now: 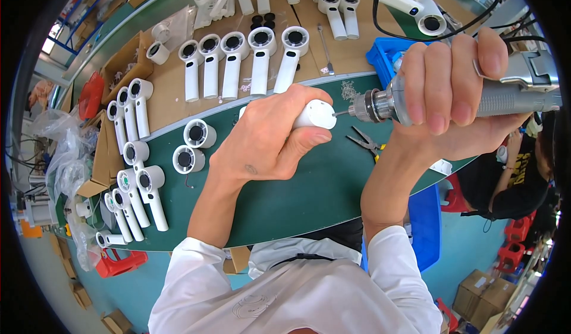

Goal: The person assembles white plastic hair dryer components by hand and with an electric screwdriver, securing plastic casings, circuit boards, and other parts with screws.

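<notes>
A view from above of a person in white sleeves working at a dark green workbench (297, 197); the left hand (267, 138) is wrapped around a white plastic handheld fan housing (315, 115), fingers clamped over its top and thumb pressed along its lower side, holding it just above the bench near the middle of the picture; only the rounded end of the housing shows past the fingers; the right hand (458, 90) grips a grey electric screwdriver (505, 96), 4 fingers closed together over its barrel, the tool lying level and pointing left; its thin bit (342, 113) touches the end of the housing; a pair of pliers (366, 142) lies on the bench just below the tool; 2 round white fan heads (193, 147) sit on the bench to the left of the left hand; behind, 5 white fan bodies (244, 63) lie in a row on a brown cardboard sheet (169, 84), with more lined up along the left edge; a blue plastic bin (383, 52) stands behind the screwdriver; another person sits at the far right.
</notes>
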### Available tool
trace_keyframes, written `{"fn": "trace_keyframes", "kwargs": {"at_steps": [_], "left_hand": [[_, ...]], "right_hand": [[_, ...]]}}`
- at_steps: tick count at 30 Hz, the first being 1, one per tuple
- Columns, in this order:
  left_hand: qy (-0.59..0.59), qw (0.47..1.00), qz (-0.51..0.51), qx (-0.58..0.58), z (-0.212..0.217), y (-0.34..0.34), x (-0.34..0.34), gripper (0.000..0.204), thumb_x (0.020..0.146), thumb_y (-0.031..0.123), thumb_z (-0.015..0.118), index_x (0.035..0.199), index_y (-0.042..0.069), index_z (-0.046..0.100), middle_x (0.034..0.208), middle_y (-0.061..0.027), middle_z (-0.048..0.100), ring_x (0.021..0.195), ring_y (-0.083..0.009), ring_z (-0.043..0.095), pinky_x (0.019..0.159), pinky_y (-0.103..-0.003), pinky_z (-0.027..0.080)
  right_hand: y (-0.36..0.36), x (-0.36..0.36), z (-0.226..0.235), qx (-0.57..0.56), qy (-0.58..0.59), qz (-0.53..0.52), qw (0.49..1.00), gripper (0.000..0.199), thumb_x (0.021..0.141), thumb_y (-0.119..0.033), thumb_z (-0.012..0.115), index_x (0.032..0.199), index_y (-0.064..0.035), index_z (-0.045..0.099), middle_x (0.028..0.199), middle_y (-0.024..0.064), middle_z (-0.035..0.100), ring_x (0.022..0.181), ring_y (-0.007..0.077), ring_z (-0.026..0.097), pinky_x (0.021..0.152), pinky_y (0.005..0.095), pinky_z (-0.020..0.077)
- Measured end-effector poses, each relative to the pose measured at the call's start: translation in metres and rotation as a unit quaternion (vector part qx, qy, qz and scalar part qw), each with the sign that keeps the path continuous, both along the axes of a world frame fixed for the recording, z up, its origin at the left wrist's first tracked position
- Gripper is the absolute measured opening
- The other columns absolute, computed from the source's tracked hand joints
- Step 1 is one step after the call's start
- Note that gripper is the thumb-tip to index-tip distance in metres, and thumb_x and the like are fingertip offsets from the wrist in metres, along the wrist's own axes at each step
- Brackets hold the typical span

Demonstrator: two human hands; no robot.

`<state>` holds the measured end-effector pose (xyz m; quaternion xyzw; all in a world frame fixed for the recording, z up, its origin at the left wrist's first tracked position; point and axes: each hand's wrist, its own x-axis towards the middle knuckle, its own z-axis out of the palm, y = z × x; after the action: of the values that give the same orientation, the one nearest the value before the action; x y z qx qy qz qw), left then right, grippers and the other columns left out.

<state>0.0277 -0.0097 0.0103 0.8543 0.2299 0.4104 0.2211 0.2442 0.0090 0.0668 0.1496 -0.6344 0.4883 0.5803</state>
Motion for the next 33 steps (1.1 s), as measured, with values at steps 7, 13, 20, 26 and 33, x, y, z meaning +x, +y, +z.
{"fn": "trace_keyframes", "kwargs": {"at_steps": [7,13,20,26,33], "left_hand": [[-0.013,0.997,-0.004,-0.075,-0.002,0.004,0.001,0.029,0.091,0.025,0.062,0.108,0.003,0.055,0.081,-0.0129,0.062,0.068,-0.0287,0.063,0.061,-0.034,0.05],[-0.05,0.984,0.021,-0.168,0.001,0.004,-0.006,0.034,0.094,0.033,0.058,0.111,0.003,0.053,0.082,-0.0124,0.063,0.07,-0.024,0.063,0.063,-0.033,0.05],[-0.055,0.986,-0.006,-0.159,0.007,-0.006,0.008,0.035,0.083,0.019,0.072,0.11,0.004,0.056,0.08,-0.0041,0.06,0.069,-0.0109,0.056,0.062,-0.024,0.045],[-0.097,0.98,0.092,-0.15,0.007,-0.008,0.003,0.033,0.081,0.019,0.075,0.102,0.002,0.056,0.084,-0.0074,0.063,0.065,-0.013,0.056,0.059,-0.026,0.046],[-0.352,0.772,0.073,-0.523,-0.075,-0.009,-0.018,0.026,0.091,0.017,0.065,0.102,0.0,0.05,0.096,-0.0122,0.062,0.078,-0.0171,0.065,0.073,-0.028,0.056]], "right_hand": [[-0.029,0.008,0.008,-0.076,0.1,-0.089,0.988,0.059,0.09,-0.057,0.042,0.104,-0.0013,0.054,0.062,-0.0009,0.052,0.047,0.0111,0.051,0.046,0.0258,0.0446],[-0.058,0.07,-0.004,-0.145,0.112,-0.293,0.938,0.069,0.093,-0.06,0.033,0.114,0.0033,0.051,0.064,0.0022,0.048,0.051,0.0134,0.047,0.045,0.0257,0.036],[-0.04,0.164,-0.074,-0.481,-0.161,-0.658,0.556,0.059,0.09,-0.053,0.055,0.114,0.0011,0.05,0.078,0.0085,0.059,0.063,0.0155,0.058,0.051,0.0292,0.0485],[0.034,0.179,-0.125,-0.165,-0.465,-0.791,0.361,0.062,0.08,-0.034,0.066,0.128,0.0028,0.052,0.094,0.022,0.067,0.085,0.0316,0.066,0.075,0.0383,0.0508],[0.031,0.133,-0.121,-0.035,-0.494,-0.821,0.284,0.047,0.081,-0.025,0.068,0.122,-0.003,0.059,0.104,0.0221,0.062,0.091,0.0385,0.061,0.083,0.0412,0.0483]]}}
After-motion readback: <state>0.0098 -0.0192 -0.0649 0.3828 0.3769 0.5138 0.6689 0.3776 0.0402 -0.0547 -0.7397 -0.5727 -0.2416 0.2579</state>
